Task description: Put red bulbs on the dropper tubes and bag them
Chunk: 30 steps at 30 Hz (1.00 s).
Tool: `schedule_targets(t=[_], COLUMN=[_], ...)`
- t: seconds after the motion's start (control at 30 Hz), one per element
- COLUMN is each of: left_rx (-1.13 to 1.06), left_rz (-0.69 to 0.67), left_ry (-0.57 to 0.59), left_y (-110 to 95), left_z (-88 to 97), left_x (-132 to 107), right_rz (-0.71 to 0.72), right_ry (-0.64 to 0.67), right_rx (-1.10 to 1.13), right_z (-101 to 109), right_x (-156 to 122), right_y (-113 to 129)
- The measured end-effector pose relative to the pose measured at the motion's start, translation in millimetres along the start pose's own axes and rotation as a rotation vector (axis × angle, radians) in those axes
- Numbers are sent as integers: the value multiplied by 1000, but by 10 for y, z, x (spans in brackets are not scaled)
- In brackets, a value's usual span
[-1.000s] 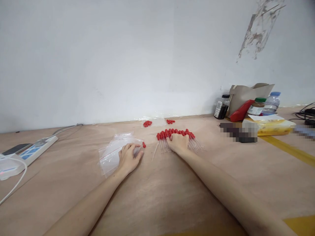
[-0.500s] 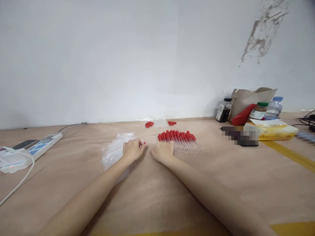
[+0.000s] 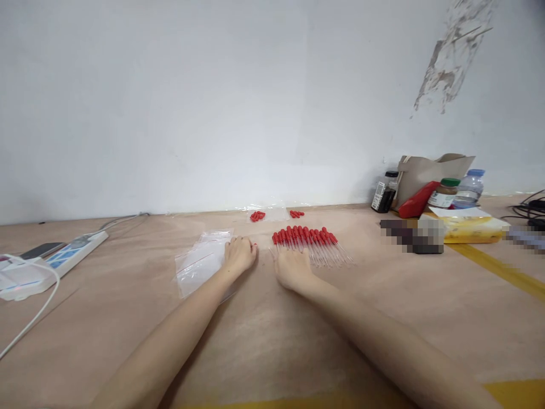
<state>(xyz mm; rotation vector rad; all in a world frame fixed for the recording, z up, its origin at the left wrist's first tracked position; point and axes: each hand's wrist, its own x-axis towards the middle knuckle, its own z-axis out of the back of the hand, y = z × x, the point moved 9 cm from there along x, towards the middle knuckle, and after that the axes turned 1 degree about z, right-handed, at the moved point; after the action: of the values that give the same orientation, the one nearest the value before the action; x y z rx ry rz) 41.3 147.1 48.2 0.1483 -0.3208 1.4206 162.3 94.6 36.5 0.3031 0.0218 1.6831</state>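
Observation:
A row of glass droppers with red rubber bulbs (image 3: pixel 304 234) lies side by side, bulbs toward the wall. At its near left edge is my right hand (image 3: pixel 293 267), fingers curled; a thin clear glass tube (image 3: pixel 271 251) shows at its fingertips. My left hand (image 3: pixel 240 254) is closed beside the right edge of some clear zip bags (image 3: pixel 200 264). A bit of red bulb (image 3: pixel 255 245) peeks out at its fingertips. Two small piles of loose red bulbs, a left pile (image 3: pixel 257 216) and a right pile (image 3: pixel 297 214), lie near the wall on clear plastic.
On the left are a white power strip (image 3: pixel 79 250), a phone (image 3: pixel 42 250) and a white cable (image 3: pixel 46 301). To the right stand a dark bottle (image 3: pixel 385 196), a beige bag (image 3: pixel 426 170), a green-lidded jar (image 3: pixel 444 194), a water bottle (image 3: pixel 470 187) and a yellow tissue pack (image 3: pixel 472 227).
My left hand has shifted right, off part of the bags. My right hand has moved slightly right and nearer me, and the thin tube at its fingertips now points toward the wall.

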Motion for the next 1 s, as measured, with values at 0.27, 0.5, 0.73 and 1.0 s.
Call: schedule_targets(t=[0.27, 0.5, 0.73, 1.0], left_rx=[-375, -495, -543, -535], left_rz=[-483, -489, -536, -573], left_ry=[-54, -76, -62, -88], left_y=[-323, -300, -394, -462], left_z=[265, 165, 198, 245], left_x=[-708, -863, -878, -930], right_rz=[333, 457, 504, 524], right_ry=[-184, -225, -216, -192], right_rx=[422, 553, 603, 569], right_z=[254, 218, 199, 178], right_x=[-376, -597, -642, -639], right_y=[-458, -350, -287, -246])
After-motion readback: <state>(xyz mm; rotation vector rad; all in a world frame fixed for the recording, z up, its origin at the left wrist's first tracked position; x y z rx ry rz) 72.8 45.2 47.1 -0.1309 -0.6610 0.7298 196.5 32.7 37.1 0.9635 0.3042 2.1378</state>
